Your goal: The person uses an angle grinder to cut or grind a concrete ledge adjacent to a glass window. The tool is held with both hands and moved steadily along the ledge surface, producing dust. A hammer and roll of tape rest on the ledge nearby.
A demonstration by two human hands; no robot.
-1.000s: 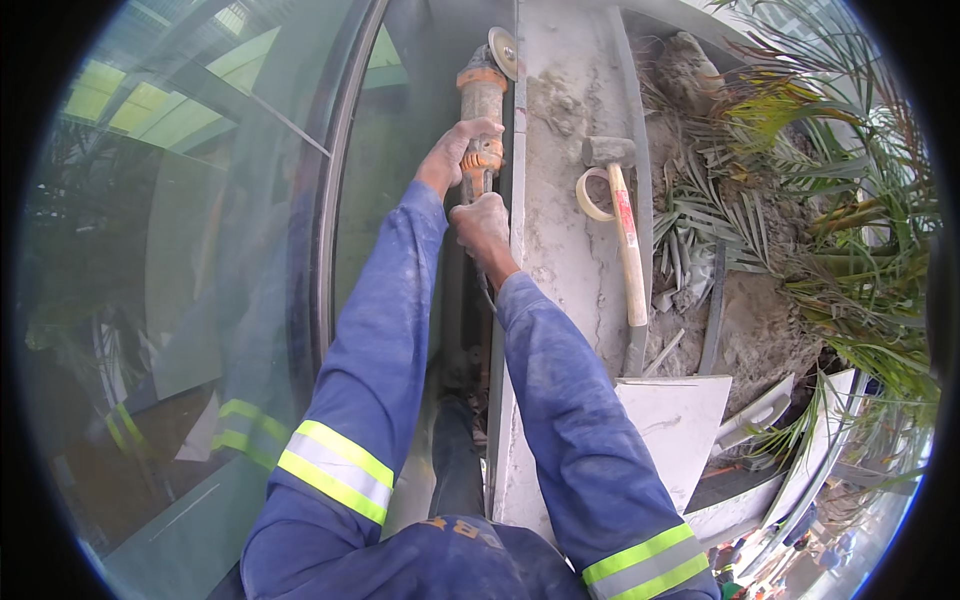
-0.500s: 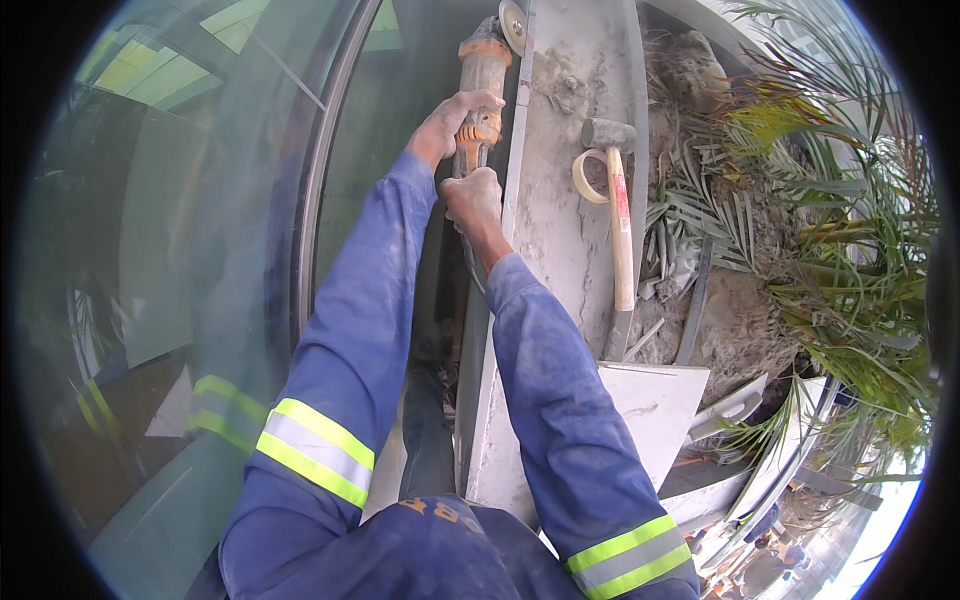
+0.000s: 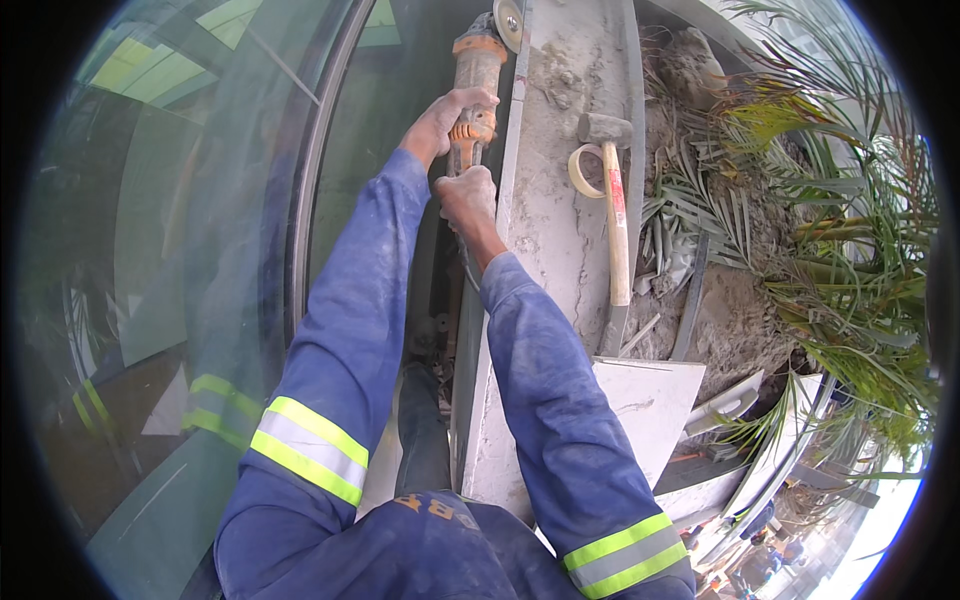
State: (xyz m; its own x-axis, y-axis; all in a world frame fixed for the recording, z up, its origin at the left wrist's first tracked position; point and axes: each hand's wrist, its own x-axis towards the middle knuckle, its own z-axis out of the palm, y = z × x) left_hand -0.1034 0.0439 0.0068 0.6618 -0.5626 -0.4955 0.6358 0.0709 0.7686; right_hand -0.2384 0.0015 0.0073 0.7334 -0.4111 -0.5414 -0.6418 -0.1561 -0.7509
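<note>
An orange and grey angle grinder [image 3: 474, 70] is held out in front of me, its disc [image 3: 510, 18] at the top edge of a dusty concrete ledge [image 3: 560, 200]. My left hand [image 3: 443, 118] wraps around the grinder's body. My right hand [image 3: 467, 197] grips its rear end just below. Both arms wear blue sleeves with yellow reflective bands. The grinder sits in the gap between a large glass pane [image 3: 200, 250] and the ledge.
A wooden-handled hammer [image 3: 614, 210] and a roll of tape [image 3: 582, 170] lie on the ledge. A white tile [image 3: 650, 410] leans lower down. Sand, debris and palm fronds [image 3: 830, 230] fill the right side. A dark metal frame [image 3: 310, 200] edges the glass.
The grinder and both hands have shifted slightly up and to the right along the ledge's edge. The hammer and tape have not moved.
</note>
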